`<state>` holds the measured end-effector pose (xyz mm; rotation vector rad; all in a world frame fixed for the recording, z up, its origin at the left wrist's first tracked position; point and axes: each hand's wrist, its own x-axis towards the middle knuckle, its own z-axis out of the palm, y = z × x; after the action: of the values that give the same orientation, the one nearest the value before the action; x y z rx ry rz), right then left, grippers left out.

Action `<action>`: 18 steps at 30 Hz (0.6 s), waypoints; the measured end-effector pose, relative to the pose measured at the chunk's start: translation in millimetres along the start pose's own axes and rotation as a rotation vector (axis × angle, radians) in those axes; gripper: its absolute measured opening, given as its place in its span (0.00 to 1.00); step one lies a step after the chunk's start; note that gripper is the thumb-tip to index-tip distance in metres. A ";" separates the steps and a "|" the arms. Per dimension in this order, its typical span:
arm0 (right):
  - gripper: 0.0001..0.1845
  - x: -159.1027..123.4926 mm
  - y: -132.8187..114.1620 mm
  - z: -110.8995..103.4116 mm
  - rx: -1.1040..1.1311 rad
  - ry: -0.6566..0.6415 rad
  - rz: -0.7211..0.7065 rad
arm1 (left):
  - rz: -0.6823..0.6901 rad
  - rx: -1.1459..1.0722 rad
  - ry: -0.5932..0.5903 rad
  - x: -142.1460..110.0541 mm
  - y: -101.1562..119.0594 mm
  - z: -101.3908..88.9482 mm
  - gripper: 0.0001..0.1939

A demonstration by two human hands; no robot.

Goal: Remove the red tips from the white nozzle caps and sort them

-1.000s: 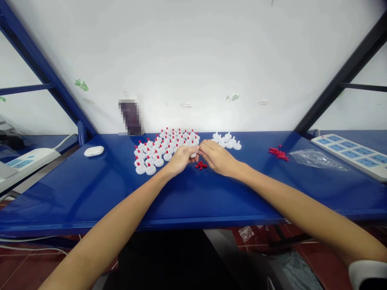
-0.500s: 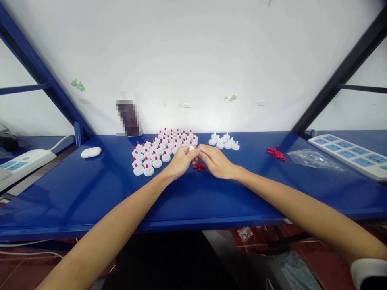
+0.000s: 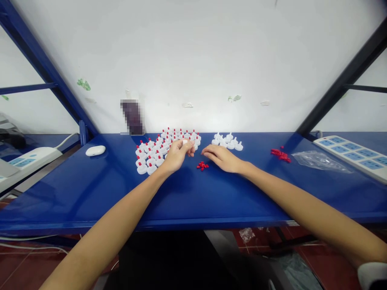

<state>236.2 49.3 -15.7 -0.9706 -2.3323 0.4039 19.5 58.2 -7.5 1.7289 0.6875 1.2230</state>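
My left hand (image 3: pixel 178 154) is closed around a white nozzle cap (image 3: pixel 185 141), of which only a bit shows above the fingers. It hangs at the right side of many white nozzle caps with red tips (image 3: pixel 158 156) standing in rows. My right hand (image 3: pixel 223 158) is apart from it, with loosely bent fingers stretched out over the table and nothing visible in them. Between and just in front of both hands lies a small heap of red tip covers (image 3: pixel 202 165). Behind my right hand stands a group of white nozzle caps without red tips (image 3: pixel 231 142).
Farther right on the blue table (image 3: pixel 211 201) lie more red tip covers (image 3: pixel 281 155), a clear plastic bag (image 3: pixel 320 161) and a power strip (image 3: pixel 353 155). At left are a white earphone case (image 3: pixel 95 150) and another power strip (image 3: pixel 33 163). A blurred-out phone-like object (image 3: pixel 133 117) leans on the wall.
My hands were together at the white nozzle cap and are now apart. The right hand has let go and drawn off to the right; the left has moved slightly left with the cap.
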 end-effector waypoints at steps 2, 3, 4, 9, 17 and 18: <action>0.14 0.0 8.0 0.6 -0.080 -0.011 -0.009 | -0.020 0.058 -0.033 -2.1 -4.1 2.0 0.23; 0.13 0.1 10.5 0.9 -0.099 -0.011 -0.004 | -0.033 0.079 -0.050 -3.3 -6.7 3.7 0.24; 0.12 0.2 12.0 1.0 -0.104 -0.013 0.006 | -0.046 0.088 -0.056 -4.2 -9.3 5.4 0.25; 0.08 0.1 10.0 0.8 -0.021 -0.055 0.062 | -0.056 0.204 0.020 -5.0 -15.9 8.0 0.22; 0.10 -0.4 -0.3 -1.5 -0.088 -0.136 -0.033 | 0.160 0.758 -0.111 -9.9 -19.1 5.1 0.13; 0.10 -0.5 -1.1 -1.7 -0.095 -0.146 -0.044 | 0.168 0.775 -0.120 -10.2 -20.1 5.0 0.13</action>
<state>236.9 48.3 -14.0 -0.9611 -2.5194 0.3599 21.4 57.3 -30.4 2.5114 1.0464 1.0067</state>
